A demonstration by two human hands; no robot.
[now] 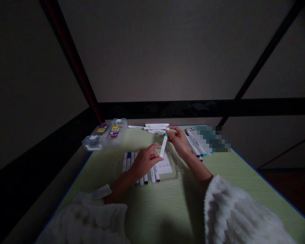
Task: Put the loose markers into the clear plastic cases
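A white marker with a green band (163, 145) is held tilted between both hands, above a clear plastic case. My left hand (146, 161) pinches its lower end between thumb and fingers. At the upper end, my right hand (178, 139) has its fingers closed around the cap. Below lies the open clear case (176, 171), with several white markers (128, 162) side by side in its left and middle part. A white paper (165, 166) shows in its right part. My left hand and wrist hide some of the markers in the case.
Two clear cases with colored labels (114, 132) lie at the back left of the pale green table (152, 210). Loose markers (156, 128) lie at the back middle. More markers (195, 144) are piled right, beside a pixelated patch. A wall (162, 51) rises behind.
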